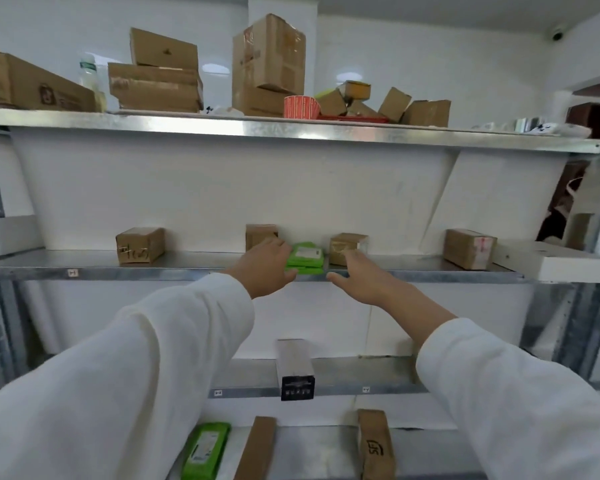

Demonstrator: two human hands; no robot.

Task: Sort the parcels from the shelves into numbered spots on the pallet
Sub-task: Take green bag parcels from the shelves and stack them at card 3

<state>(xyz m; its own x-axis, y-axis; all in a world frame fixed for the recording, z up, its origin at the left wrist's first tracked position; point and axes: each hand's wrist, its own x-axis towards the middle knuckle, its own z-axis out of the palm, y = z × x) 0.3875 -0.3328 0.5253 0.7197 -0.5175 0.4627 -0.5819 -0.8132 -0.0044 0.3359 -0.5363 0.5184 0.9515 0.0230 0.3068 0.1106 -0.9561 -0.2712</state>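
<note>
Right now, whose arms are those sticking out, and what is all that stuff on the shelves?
Those arms belong to a person wearing a camera on their head, so you see what they see. There is only this one picture, looking at metal shelves. The left hand and right hand reach toward a green parcel on the middle shelf. The left touches it; neither holds anything yet. Small brown boxes stand beside it, like the one on the left. More boxes are piled on the top shelf. Lower down lie a black-ended box and another green packet.
</note>
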